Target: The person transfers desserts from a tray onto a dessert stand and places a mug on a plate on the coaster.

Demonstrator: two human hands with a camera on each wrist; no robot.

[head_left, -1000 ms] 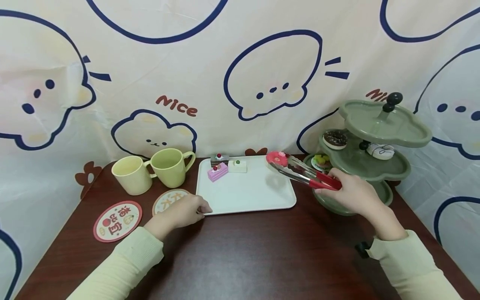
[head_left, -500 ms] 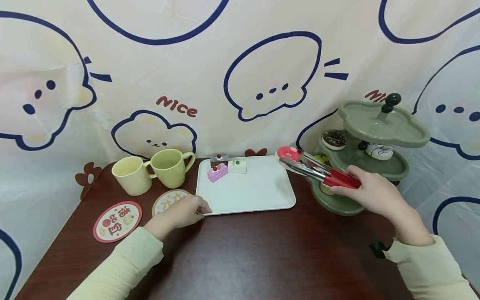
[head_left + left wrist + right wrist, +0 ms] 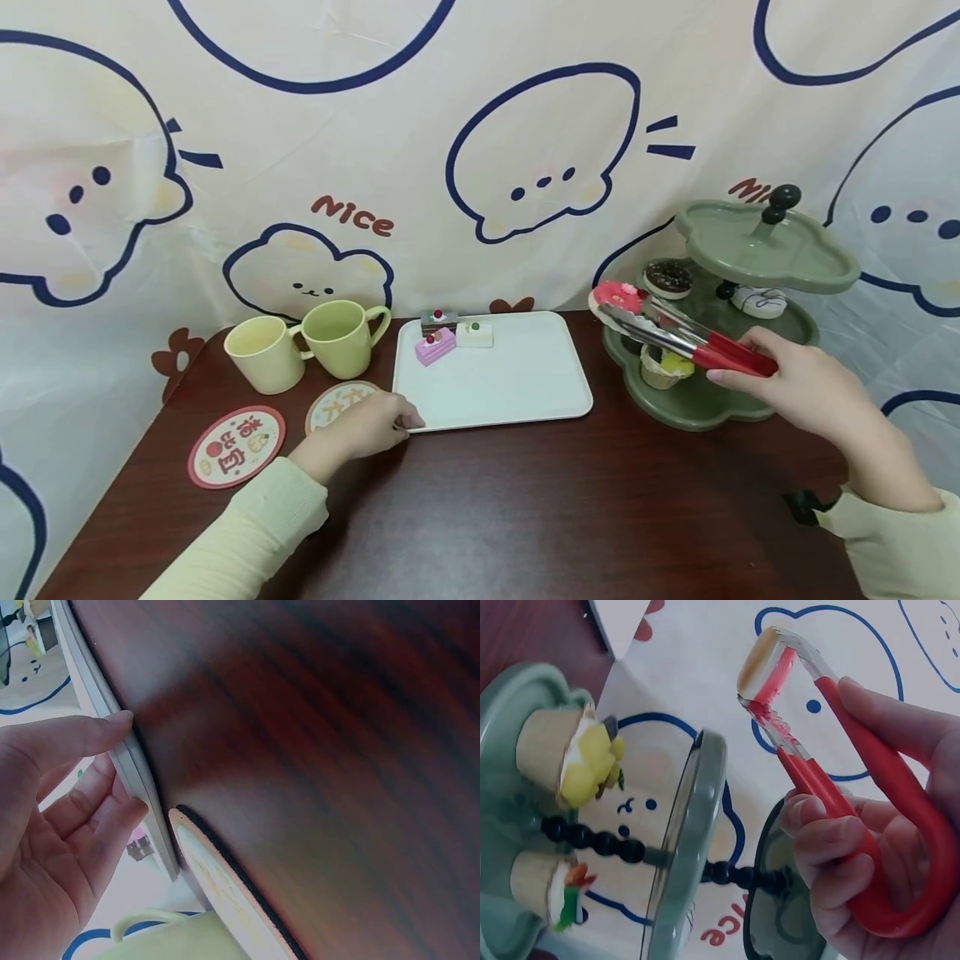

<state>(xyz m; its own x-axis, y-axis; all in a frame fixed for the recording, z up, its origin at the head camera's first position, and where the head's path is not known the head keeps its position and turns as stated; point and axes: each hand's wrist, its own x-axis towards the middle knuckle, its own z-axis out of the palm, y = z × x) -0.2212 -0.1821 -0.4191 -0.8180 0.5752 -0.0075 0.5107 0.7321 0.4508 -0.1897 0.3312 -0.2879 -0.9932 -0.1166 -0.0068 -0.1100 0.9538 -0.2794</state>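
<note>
1. Right hand (image 3: 813,387): gripping tongs (image 3: 720,362) by the red handles.
2. Tongs clamp pink donut (image 3: 617,296), raised just off the left side of the green tiered stand (image 3: 697,414).
3. Left hand (image 3: 367,423): pinching near-left corner of white tray (image 3: 517,375), flat on tabletop (image 3: 525,508).
4. Three small cakes (image 3: 435,344) sit in tray's back-left corner.

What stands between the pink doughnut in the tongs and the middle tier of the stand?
Possibly the chocolate doughnut, on the left of the middle tier and beside the pink doughnut in the head view; the top tier also overhangs. Nothing else visible blocks it, though depth is hard to judge.
</note>
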